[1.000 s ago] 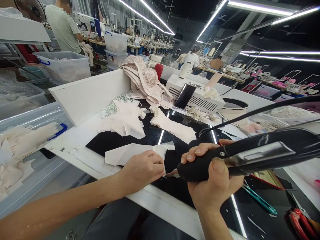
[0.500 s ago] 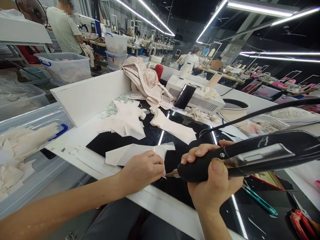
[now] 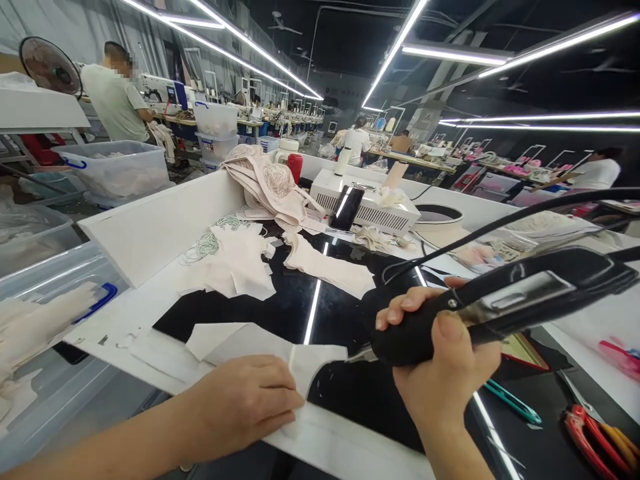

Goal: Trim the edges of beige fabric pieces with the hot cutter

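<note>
My right hand (image 3: 445,360) is wrapped round a black handheld tool (image 3: 500,307) with a silver lever and a cable. Its thin metal tip touches or nearly touches the right end of a pale fabric piece (image 3: 260,343) lying on the black board (image 3: 350,393). My left hand (image 3: 250,400) presses on the near edge of that piece, fingers together, pinching or holding it down. Farther back lie a stack of cream fabric pieces (image 3: 330,265) and a looser pile of cut pieces (image 3: 237,260).
Behind them are folded beige garments (image 3: 265,180), a black cylinder (image 3: 347,208) and a white vented box (image 3: 387,217). To the right lie a teal tool (image 3: 515,402) and red-handled scissors (image 3: 583,433). Plastic bins (image 3: 120,170) and a person (image 3: 115,100) are at left.
My left hand has moved left and nearer to me with the fabric piece, which now lies flatter. The tool's tip has gone to the piece's right end. The camera view has tilted up.
</note>
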`<state>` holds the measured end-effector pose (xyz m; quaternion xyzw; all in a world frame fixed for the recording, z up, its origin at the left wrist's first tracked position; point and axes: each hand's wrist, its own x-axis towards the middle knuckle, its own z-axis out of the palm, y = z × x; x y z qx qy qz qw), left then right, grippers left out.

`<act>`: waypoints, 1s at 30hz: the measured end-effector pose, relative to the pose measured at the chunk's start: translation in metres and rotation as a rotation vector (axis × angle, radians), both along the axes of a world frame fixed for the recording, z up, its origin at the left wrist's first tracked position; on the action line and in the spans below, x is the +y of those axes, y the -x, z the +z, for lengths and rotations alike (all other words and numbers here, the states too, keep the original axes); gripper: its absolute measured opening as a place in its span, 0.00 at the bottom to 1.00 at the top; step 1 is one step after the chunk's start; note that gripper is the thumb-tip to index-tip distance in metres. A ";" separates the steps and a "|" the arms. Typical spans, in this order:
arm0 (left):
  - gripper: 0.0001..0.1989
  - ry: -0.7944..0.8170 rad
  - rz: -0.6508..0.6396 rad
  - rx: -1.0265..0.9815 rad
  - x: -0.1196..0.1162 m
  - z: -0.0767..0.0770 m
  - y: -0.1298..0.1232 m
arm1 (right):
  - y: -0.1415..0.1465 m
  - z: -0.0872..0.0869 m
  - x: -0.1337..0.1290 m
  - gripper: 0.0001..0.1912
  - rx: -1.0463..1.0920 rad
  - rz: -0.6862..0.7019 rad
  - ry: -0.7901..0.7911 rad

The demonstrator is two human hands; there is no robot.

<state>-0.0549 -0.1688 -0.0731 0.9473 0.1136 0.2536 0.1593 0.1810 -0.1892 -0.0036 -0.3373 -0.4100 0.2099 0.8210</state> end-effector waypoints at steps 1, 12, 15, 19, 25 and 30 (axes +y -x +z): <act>0.10 0.014 -0.005 0.011 -0.001 0.004 0.002 | -0.005 0.001 0.003 0.21 0.008 -0.019 0.001; 0.09 -0.176 0.079 -0.019 0.028 0.015 -0.054 | -0.023 -0.019 0.024 0.20 -0.041 -0.010 0.028; 0.10 -0.266 0.065 0.002 0.031 0.007 -0.065 | -0.024 -0.022 0.023 0.21 -0.051 0.000 0.029; 0.09 -0.286 0.061 0.054 0.033 0.001 -0.070 | -0.022 -0.025 0.021 0.19 -0.052 0.004 0.024; 0.10 -0.284 0.065 0.057 0.034 -0.003 -0.067 | -0.018 -0.024 0.021 0.19 -0.028 0.026 0.015; 0.09 -0.279 0.070 0.057 0.034 -0.004 -0.068 | -0.017 -0.022 0.020 0.19 -0.036 0.039 0.000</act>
